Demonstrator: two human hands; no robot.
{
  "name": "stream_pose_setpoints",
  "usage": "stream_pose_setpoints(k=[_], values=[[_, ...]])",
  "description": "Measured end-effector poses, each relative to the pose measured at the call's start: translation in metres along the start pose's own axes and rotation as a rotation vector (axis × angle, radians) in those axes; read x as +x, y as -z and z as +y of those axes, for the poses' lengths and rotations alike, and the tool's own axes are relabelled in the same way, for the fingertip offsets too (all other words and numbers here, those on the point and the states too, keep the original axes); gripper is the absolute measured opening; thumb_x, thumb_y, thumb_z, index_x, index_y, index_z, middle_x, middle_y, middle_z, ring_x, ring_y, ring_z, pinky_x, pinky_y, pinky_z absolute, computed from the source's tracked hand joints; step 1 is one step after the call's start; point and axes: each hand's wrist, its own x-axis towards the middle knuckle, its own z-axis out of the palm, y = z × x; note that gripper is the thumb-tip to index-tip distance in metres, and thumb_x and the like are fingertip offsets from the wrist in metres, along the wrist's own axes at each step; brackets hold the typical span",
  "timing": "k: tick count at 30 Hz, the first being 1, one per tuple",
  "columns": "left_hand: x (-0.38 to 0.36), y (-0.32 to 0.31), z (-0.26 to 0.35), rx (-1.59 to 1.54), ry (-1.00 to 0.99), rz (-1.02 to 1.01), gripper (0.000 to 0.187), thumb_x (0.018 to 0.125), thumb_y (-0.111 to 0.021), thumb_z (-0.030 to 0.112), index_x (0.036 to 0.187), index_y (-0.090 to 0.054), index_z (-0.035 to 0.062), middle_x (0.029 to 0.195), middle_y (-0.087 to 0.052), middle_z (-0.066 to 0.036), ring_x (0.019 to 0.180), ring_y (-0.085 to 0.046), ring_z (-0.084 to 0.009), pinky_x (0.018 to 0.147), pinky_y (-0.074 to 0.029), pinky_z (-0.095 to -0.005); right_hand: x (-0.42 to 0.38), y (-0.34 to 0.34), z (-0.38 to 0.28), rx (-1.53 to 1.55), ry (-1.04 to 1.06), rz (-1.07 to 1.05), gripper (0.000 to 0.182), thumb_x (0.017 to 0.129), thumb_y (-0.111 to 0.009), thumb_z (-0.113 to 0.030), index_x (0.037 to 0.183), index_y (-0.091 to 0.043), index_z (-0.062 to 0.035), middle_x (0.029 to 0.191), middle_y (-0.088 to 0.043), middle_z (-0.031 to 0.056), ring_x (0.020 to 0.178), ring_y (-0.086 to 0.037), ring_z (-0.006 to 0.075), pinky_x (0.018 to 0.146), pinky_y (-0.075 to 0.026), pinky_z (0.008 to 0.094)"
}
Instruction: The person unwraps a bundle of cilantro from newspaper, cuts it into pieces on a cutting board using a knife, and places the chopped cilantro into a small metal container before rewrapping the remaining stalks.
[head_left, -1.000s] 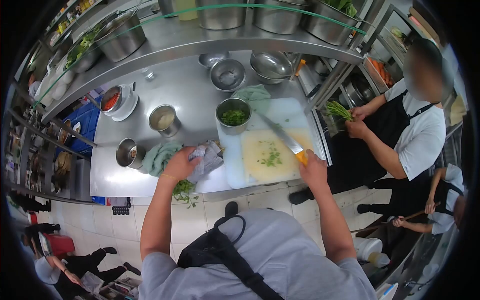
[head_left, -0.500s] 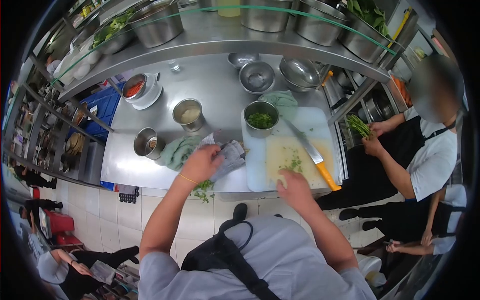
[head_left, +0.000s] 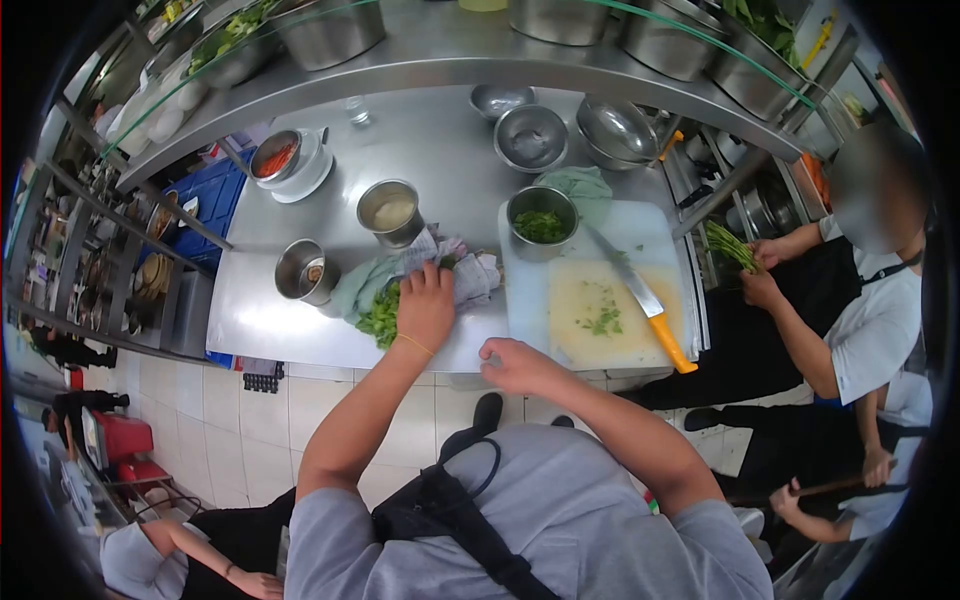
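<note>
My left hand (head_left: 426,305), centre frame, presses flat on a cloth (head_left: 462,280) beside leafy herbs (head_left: 381,314); my right hand (head_left: 515,364), loosely curled, grasps nothing near the cutting board (head_left: 590,345).

Bare steel counter (head_left: 440,150) lies open in the upper middle of the frame, between the red-filled white bowl (head_left: 285,160) at upper left and the empty steel bowls (head_left: 530,138) at upper right. Lower left, a strip of counter is bare beneath the small steel cup (head_left: 303,270). The orange-handled knife (head_left: 645,300) crosses the white cutting board (head_left: 520,320) at right, and the herb-filled steel pot (head_left: 541,222) blocks its top corner.
</note>
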Motion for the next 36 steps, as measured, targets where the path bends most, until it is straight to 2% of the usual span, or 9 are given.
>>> stream_pose_setpoints(k=[3, 13, 16, 17, 22, 25, 28, 30, 36], values=[[-0.027, -0.009, 0.013, 0.088, -0.115, 0.196, 0.032, 0.085, -0.057, 0.015, 0.114, -0.060, 0.0019, 0.119, -0.062, -0.022, 0.101, -0.059, -0.0346, 0.087, -0.045, -0.0460, 0.002, 0.002, -0.001, -0.098, 0.011, 0.044, 0.037, 0.091, -0.062, -0.026, 0.118, -0.060, -0.0004, 0.109, -0.067, 0.0235, 0.103, -0.065, 0.0395, 0.091, -0.051, 0.0449], [-0.066, 0.023, 0.025, -0.330, -0.196, 0.035, 0.048, 0.074, -0.073, 0.020, 0.118, -0.059, 0.0042, 0.122, -0.058, -0.021, 0.113, -0.054, -0.0373, 0.097, -0.043, -0.0463, -0.004, 0.002, 0.007, -0.068, -0.047, 0.002, 0.038, 0.089, -0.063, -0.026, 0.115, -0.063, 0.0023, 0.109, -0.068, 0.0254, 0.104, -0.066, 0.0410, 0.093, -0.051, 0.0446], [-0.064, 0.021, 0.019, -0.446, -0.028, 0.038, 0.056, 0.075, -0.076, 0.023, 0.123, -0.057, 0.0027, 0.120, -0.060, -0.020, 0.116, -0.054, -0.0383, 0.103, -0.041, -0.0487, 0.000, -0.006, 0.011, -0.035, 0.044, -0.008, 0.035, 0.093, -0.063, -0.025, 0.116, -0.062, 0.0016, 0.100, -0.069, 0.0187, 0.079, -0.068, 0.0300, 0.077, -0.055, 0.0422], [-0.062, 0.020, 0.018, -0.509, 0.131, 0.015, 0.061, 0.074, -0.079, 0.025, 0.126, -0.056, 0.0019, 0.120, -0.060, -0.020, 0.117, -0.054, -0.0393, 0.105, -0.040, -0.0513, 0.002, -0.006, 0.009, 0.242, -0.085, -0.066, 0.034, 0.096, -0.062, -0.025, 0.119, -0.061, -0.0001, 0.100, -0.066, 0.0143, 0.079, -0.065, 0.0263, 0.077, -0.056, 0.0422], [-0.048, 0.012, 0.002, -0.382, 0.037, -0.117, 0.068, 0.074, -0.079, 0.027, 0.130, -0.053, -0.0002, 0.118, -0.061, -0.020, 0.115, -0.056, -0.0399, 0.104, -0.040, -0.0552, 0.035, -0.026, 0.009, 1.064, -0.346, -0.005, 0.034, 0.100, -0.058, -0.027, 0.127, -0.057, -0.0061, 0.100, -0.058, 0.0033, 0.080, -0.058, 0.0173, 0.076, -0.058, 0.0428], [-0.039, -0.004, -0.006, -0.206, -0.038, -0.026, 0.069, 0.073, -0.079, 0.028, 0.130, -0.053, -0.0002, 0.119, -0.061, -0.020, 0.115, -0.056, -0.0398, 0.104, -0.040, -0.0554, 0.055, -0.035, -0.005, 1.186, -0.263, -0.051, 0.051, 0.098, -0.060, -0.035, 0.139, -0.047, -0.0064, 0.135, -0.045, 0.0089, 0.107, -0.052, 0.0249, 0.082, -0.058, 0.0452], [-0.046, -0.007, -0.004, -0.090, -0.086, 0.042, 0.067, 0.073, -0.080, 0.030, 0.128, -0.055, 0.0006, 0.121, -0.060, -0.021, 0.117, -0.055, -0.0393, 0.106, -0.039, -0.0562, 0.053, -0.037, -0.014, 0.996, -0.314, -0.069, 0.049, 0.097, -0.061, -0.034, 0.136, -0.049, -0.0068, 0.124, -0.056, 0.0113, 0.099, -0.060, 0.0287, 0.081, -0.058, 0.0424], [-0.051, 0.001, -0.002, -0.074, -0.120, 0.062, 0.066, 0.073, -0.080, 0.028, 0.127, -0.055, 0.0004, 0.122, -0.060, -0.021, 0.118, -0.055, -0.0396, 0.106, -0.038, -0.0567, 0.037, -0.035, -0.005, -0.145, 0.099, 0.366, 0.038, 0.096, -0.062, -0.023, 0.129, -0.055, -0.0054, 0.096, -0.065, 0.0136, 0.084, -0.067, 0.0305, 0.075, -0.057, 0.0414], [-0.047, 0.022, -0.024, -0.573, -0.098, -0.053, 0.064, 0.076, -0.078, 0.025, 0.131, -0.056, 0.0006, 0.123, -0.059, -0.022, 0.119, -0.054, -0.0417, 0.108, -0.039, -0.0536, 0.020, -0.016, -0.006, -0.607, 0.389, 0.546, 0.039, 0.084, -0.063, -0.011, 0.122, -0.062, -0.0031, 0.093, -0.067, 0.0129, 0.078, -0.069, 0.0318, 0.070, -0.055, 0.0434]])
